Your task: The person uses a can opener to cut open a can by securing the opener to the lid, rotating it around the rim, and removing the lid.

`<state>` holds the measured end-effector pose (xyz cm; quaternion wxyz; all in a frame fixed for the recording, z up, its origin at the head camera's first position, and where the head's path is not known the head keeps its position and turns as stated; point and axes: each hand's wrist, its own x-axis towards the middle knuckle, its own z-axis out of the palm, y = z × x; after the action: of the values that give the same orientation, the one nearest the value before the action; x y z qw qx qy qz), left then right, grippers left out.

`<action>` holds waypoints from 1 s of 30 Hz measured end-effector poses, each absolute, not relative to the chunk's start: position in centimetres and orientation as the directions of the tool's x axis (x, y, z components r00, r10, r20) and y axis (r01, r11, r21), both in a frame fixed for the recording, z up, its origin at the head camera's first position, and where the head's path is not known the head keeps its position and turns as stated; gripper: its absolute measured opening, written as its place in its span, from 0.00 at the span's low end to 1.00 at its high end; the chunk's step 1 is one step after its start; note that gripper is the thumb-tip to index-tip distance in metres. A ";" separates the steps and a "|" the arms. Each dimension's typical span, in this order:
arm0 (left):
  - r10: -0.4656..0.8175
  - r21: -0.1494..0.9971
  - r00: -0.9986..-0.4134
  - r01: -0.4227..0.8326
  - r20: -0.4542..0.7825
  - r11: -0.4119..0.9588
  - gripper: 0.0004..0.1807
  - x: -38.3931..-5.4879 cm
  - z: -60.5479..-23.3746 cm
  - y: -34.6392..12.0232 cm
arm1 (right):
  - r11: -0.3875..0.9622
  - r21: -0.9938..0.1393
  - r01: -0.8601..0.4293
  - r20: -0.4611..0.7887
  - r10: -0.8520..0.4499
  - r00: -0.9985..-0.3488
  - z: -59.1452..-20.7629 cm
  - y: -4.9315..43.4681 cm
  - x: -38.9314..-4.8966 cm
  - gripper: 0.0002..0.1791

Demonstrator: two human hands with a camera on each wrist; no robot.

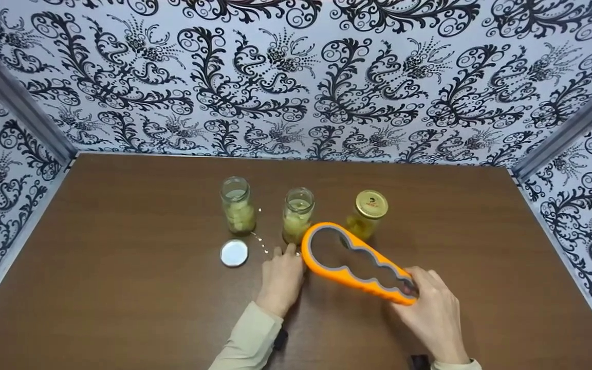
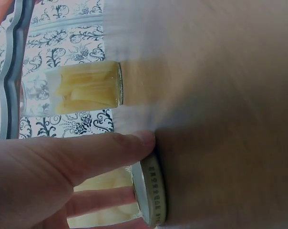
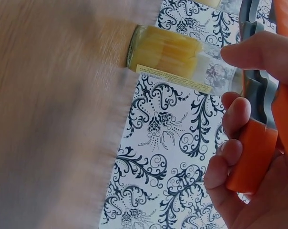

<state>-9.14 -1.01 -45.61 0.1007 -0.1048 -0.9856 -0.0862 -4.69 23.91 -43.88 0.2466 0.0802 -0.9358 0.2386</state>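
My left hand [image 1: 281, 280] reaches down to the table in front of the middle jar, pinching a gold-rimmed jar lid [image 2: 153, 191] low against the tabletop. In the head view that lid is mostly hidden by the hand. My right hand [image 1: 432, 303] grips an orange jar opener [image 1: 363, 283] with grey scalloped lining by its narrow end. The opener's wide loop is held in the air, overlapping the lower part of the right jar [image 1: 371, 204], which has a gold lid on. The middle jar [image 1: 296, 221] stands uncovered, pale pieces in liquid inside.
Another uncovered glass jar [image 1: 239, 213] of pale pieces stands to the left. In front of it a lid [image 1: 234, 253] lies white side up. Small drops of liquid [image 1: 259, 238] dot the brown table [image 1: 136, 246]. Patterned walls [image 1: 285, 77] enclose the back and sides.
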 end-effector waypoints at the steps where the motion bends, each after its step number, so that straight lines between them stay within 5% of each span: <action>1: 0.193 0.148 -0.956 0.228 0.221 0.962 0.04 -9.1 -45.6 -1.0 | 0.874 -0.405 -0.269 0.501 -0.034 -0.865 -43.9 24.0 -4.6 0.21; 10: 0.299 0.106 -0.880 0.359 0.369 0.927 0.22 -8.6 -45.1 -0.3 | 0.869 -0.425 -0.254 0.489 -0.016 -0.872 -43.3 24.3 -4.4 0.22; 22: 0.302 0.492 -0.896 0.433 0.326 0.755 0.24 -10.7 -45.4 1.8 | 0.872 -0.432 -0.232 0.512 0.025 -0.859 -42.0 24.6 -5.0 0.21; 30: 0.269 0.533 -0.935 0.353 0.232 0.769 0.26 -11.8 -44.6 2.6 | 0.871 -0.436 -0.227 0.528 0.043 -0.848 -41.0 25.1 -5.6 0.21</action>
<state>-11.83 2.56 -44.61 0.0713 -0.1659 -0.9377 -0.2970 -5.62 25.05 -40.99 0.2711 0.0496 -0.9283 0.2495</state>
